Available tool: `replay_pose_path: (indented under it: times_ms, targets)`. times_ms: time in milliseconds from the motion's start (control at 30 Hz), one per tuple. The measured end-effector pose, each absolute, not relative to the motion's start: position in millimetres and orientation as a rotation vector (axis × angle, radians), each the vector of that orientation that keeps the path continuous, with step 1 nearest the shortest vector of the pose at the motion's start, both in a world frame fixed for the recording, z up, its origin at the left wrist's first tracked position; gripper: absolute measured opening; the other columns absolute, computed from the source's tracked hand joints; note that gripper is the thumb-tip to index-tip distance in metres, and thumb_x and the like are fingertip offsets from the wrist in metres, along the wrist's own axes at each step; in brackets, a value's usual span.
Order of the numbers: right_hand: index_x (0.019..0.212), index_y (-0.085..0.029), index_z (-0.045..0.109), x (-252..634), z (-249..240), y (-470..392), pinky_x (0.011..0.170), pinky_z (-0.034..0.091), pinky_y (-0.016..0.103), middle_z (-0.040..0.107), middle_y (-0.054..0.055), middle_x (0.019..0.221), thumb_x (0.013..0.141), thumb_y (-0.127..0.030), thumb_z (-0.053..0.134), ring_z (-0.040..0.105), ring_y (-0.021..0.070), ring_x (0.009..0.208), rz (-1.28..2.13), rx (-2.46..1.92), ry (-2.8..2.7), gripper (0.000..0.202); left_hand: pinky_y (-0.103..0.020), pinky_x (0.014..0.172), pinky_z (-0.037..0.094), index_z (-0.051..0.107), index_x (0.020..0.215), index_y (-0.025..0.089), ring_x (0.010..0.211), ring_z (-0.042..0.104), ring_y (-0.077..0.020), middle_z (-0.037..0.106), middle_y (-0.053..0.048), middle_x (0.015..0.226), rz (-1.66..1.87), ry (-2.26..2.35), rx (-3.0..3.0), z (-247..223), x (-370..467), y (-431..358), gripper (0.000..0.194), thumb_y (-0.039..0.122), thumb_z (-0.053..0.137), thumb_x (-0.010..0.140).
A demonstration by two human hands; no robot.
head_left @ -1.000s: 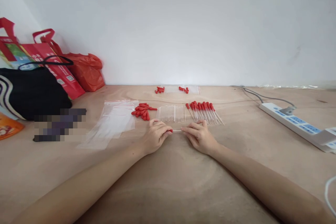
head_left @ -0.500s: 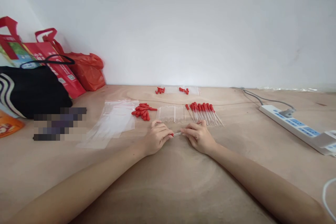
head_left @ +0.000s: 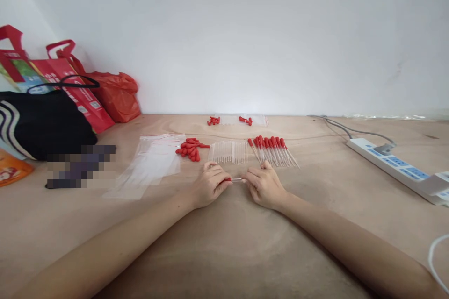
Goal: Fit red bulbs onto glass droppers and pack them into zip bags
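The left hand (head_left: 212,182) comes in from the lower left, its curled fingers and thumb pinching a small, smooth red bulb (head_left: 228,179). A thin, straight, clear tube (head_left: 237,179) runs nearly level from the bulb across the gap to the right hand (head_left: 263,184), which pinches its other end between thumb and finger, its forearm slanting in from the lower right.

On the pale brown, wood-grained surface (head_left: 224,252), a black fabric bag with white wavy stripes (head_left: 45,121) sits at the left, before a printed red shopping bag (head_left: 82,93) and a crumpled red plastic bag (head_left: 117,96). A plain white wall (head_left: 245,37) rises behind. Rightward lie thin, flat, transparent zip bags (head_left: 150,163), a loose heap of teardrop-shaped red bulbs (head_left: 192,149), a neat row of slender clear tubes (head_left: 229,152), a slanted row of red-capped tubes (head_left: 272,149), and a long white power strip with blue socket panels (head_left: 387,161).
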State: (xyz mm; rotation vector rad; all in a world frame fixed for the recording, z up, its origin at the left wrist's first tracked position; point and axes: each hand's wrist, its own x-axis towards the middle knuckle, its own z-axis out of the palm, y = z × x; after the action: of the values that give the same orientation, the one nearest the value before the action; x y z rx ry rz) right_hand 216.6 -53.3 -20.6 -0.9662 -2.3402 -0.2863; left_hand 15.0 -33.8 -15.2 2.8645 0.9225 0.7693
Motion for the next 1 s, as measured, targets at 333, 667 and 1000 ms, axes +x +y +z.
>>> replay_pose_path:
  times_ms: [333, 667, 1000]
  targets:
    - [0.069, -0.015, 0.054, 207.1, -20.7, -53.8, 0.062, 0.017, 0.028, 0.055, 0.001, 0.060, 0.086, -0.018, 0.030, 0.033, 0.0099, 0.050, -0.147, -1.046, -2.424, 0.030, -0.033, 0.085, 0.028, 0.055, 0.075, 0.016, 0.065, 0.052, -0.0122, 0.057, 0.000, 0.064, 0.903, 0.796, 2.937, -16.8, 17.8, -34.8, 0.025, 0.024, 0.035, 0.088]
    - [0.082, -0.018, 0.061, 219.2, -11.4, -51.4, 0.066, 0.022, 0.030, 0.060, 0.004, 0.074, 0.084, -0.026, 0.040, 0.048, 0.0160, 0.076, -0.115, -1.105, -2.494, 0.023, -0.039, 0.090, 0.022, 0.054, 0.099, 0.020, 0.085, 0.055, -0.0171, 0.062, -0.003, 0.088, 0.880, 1.052, 2.837, -12.4, 11.5, -30.0, 0.023, 0.034, 0.042, 0.086]
    - [0.092, -0.019, 0.054, 227.2, -6.1, 5.7, 0.071, 0.030, 0.030, 0.064, 0.004, 0.080, 0.078, -0.029, 0.042, 0.056, 0.0195, 0.078, 0.020, -1.936, -1.700, 0.021, -0.043, 0.089, 0.030, 0.018, 0.130, 0.017, 0.104, 0.047, -0.0255, 0.050, -0.012, 0.112, 0.932, 1.363, 2.633, -19.3, 8.2, -23.2, 0.063, 0.029, 0.052, 0.078]
